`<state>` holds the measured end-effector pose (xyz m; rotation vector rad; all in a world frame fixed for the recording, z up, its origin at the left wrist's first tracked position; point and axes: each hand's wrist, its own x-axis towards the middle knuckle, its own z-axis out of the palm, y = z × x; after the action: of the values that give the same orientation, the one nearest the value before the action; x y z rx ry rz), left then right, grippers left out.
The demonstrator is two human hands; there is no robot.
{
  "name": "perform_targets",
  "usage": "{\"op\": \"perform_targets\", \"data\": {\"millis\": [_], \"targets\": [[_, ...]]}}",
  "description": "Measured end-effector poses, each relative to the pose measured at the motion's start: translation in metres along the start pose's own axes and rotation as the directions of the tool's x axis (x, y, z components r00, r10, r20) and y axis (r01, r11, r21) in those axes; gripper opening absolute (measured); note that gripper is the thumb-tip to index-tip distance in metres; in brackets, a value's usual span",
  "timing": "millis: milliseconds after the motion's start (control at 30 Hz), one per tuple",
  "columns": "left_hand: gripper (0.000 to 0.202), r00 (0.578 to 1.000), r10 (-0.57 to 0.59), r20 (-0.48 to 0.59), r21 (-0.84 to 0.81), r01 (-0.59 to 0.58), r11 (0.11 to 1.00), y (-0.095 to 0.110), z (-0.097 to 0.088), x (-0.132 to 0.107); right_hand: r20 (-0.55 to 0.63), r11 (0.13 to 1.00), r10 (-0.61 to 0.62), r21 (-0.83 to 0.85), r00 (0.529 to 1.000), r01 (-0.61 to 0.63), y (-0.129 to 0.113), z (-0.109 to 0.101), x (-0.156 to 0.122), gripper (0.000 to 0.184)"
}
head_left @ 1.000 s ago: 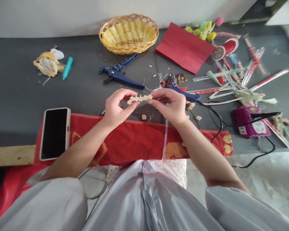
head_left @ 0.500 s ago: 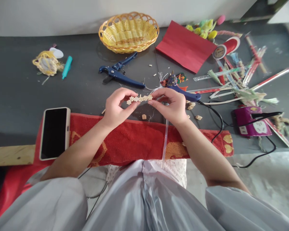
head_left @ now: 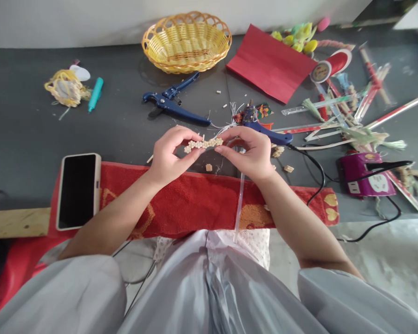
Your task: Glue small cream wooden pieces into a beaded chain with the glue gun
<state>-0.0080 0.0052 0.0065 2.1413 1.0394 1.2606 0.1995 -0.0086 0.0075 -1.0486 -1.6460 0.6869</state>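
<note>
Between my two hands is a short strip of small cream pieces clustered together (head_left: 204, 144), held above the table. My left hand (head_left: 174, 153) pinches its left part between thumb and fingers. At the other end, my right hand (head_left: 247, 150) grips it with thumb and forefinger. One small piece sticks up from the top near the middle. Just below the strip, a small cream cluster (head_left: 209, 167) lies on the grey table. Another cluster (head_left: 288, 169) rests to the right of my right hand.
Blue cutters (head_left: 176, 109), a blue glue gun (head_left: 270, 133) and a yellow wicker basket (head_left: 187, 65) lie beyond my hands. A red towel (head_left: 195, 204) runs along the front edge, with a phone (head_left: 78, 191) at left. Straws, a thread spool (head_left: 337, 62) and a purple power socket (head_left: 367, 174) crowd the right.
Both hands keep their hold on the strip, which has tilted slightly. The camera view has shifted a little; the things on the table stay in place.
</note>
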Motion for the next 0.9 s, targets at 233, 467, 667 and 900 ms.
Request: {"op": "perform_targets", "data": {"millis": [233, 467, 667, 900], "targets": [[0.021, 1.000, 0.015, -0.012, -0.004, -0.015, 1.000, 0.0016, -0.0001, 0.0002, 0.005, 1.000, -0.019, 0.015, 1.000, 0.019, -0.0005, -0.0006, -0.0004, 0.020], [0.014, 0.999, 0.048, -0.025, -0.031, -0.049, 0.998, 0.0020, 0.0000, 0.0003, 0.007, 1.000, -0.020, 0.019, 1.000, 0.019, 0.0007, -0.0007, -0.0009, 0.021], [0.018, 1.000, 0.022, -0.017, -0.011, -0.023, 1.000, 0.0020, -0.0001, 0.0001, 0.010, 1.000, 0.002, 0.007, 1.000, -0.002, 0.0002, -0.0009, -0.0004, 0.026], [0.020, 1.000, 0.010, -0.001, 0.006, -0.010, 1.000, 0.0023, -0.0004, 0.0001, 0.013, 1.000, 0.004, -0.002, 1.000, -0.004, -0.0001, -0.0013, -0.0005, 0.024]]}}
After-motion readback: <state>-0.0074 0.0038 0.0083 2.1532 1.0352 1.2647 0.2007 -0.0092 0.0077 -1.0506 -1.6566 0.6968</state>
